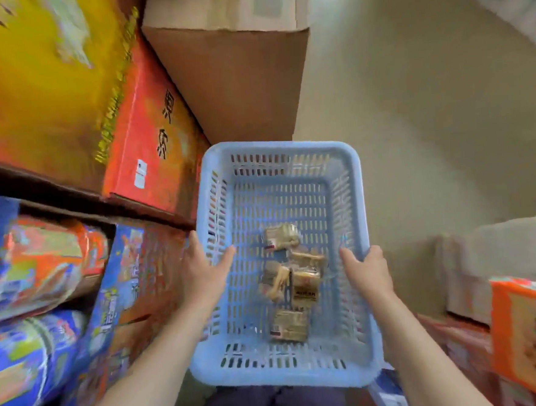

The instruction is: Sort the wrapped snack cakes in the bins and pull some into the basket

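Observation:
A light blue slotted plastic basket (pixel 275 148) is held in front of me over the floor. Several wrapped tan snack cakes (pixel 292 280) lie loose on its bottom, toward the near half. My left hand (pixel 203 272) grips the basket's left rim, thumb inside and fingers outside. At the right rim my right hand (pixel 368 273) holds on the same way, thumb along the inner wall. The whole frame is blurred by motion.
Shelves on the left carry a yellow-and-red carton (pixel 147 122), blue boxes (pixel 121 295) and bagged goods (pixel 33 270). A brown cardboard box (pixel 235 75) stands behind the basket. Orange packs (pixel 530 340) are stacked at the right. Beige floor (pixel 429 128) lies ahead.

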`<state>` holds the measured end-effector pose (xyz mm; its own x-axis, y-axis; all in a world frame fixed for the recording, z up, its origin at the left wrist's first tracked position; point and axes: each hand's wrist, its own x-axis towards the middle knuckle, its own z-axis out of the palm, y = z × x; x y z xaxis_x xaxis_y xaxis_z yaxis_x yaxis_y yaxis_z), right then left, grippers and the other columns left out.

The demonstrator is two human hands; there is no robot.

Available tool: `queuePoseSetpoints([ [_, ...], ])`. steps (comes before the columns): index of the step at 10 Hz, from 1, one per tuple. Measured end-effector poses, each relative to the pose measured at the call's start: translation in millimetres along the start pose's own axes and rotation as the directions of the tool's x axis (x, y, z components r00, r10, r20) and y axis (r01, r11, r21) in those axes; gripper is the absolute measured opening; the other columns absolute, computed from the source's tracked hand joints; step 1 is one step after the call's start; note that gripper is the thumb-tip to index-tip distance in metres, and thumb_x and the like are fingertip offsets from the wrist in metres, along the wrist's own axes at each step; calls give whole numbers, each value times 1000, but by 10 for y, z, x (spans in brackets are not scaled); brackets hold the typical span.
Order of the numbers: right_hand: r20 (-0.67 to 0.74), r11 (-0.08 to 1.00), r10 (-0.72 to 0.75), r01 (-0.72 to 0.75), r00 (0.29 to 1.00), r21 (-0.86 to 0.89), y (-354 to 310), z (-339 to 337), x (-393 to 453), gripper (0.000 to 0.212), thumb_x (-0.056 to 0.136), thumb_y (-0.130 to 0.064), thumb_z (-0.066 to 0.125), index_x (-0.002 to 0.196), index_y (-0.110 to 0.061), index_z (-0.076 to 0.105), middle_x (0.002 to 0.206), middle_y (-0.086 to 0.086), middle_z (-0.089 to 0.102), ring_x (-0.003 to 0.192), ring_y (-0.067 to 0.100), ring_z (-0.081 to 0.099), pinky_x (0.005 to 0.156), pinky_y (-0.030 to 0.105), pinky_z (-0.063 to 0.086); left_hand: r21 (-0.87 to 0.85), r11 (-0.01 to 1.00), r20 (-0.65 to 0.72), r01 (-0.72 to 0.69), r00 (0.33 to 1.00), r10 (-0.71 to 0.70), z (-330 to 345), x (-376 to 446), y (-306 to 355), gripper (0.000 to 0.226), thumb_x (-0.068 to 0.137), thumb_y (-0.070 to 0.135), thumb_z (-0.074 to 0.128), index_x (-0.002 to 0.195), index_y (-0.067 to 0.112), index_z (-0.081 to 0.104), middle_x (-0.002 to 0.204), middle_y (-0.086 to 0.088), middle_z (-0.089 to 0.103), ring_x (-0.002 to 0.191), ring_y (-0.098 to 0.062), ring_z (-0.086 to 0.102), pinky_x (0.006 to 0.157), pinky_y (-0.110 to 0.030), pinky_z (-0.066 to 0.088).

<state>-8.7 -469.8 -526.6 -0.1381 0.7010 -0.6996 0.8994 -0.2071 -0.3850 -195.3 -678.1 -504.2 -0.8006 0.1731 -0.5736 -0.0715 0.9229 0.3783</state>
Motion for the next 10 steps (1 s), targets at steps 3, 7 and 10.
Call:
queuePoseSetpoints([
  [3, 99, 999, 4, -7, 995, 35, 460, 1028, 1422, 85, 94, -62, 57, 146, 2, 36, 148, 20, 46, 135, 37, 47, 105, 42, 40, 83, 988, 130, -128, 985, 117, 1133, 1250, -504, 105, 95, 58, 60, 164, 16, -7, 171, -5, 8, 156, -26, 15, 121, -42, 23],
  [7, 192, 997, -73, 67, 979, 35, 466, 1519, 2186, 95, 92, -66, 57, 155, -2, 24, 158, 16, 36, 141, 34, 43, 109, 45, 40, 95, 994, 171, -49, 985, 32, 1727, 2083, -595, 109, 92, 67, 57, 163, 24, -14, 172, -7, 0, 157, -30, 10, 122, -49, 21],
  [10, 159, 985, -147, 159, 976, -65, 324, 1408, 1963, 87, 97, -58, 56, 159, -7, 22, 161, 15, 30, 145, 32, 37, 115, 45, 35, 126, 988, 224, -92, 973, 62, 1662, 1912, -646, 97, 97, 61, 55, 164, 24, -5, 172, -3, 3, 156, -29, 18, 121, -52, 29],
])
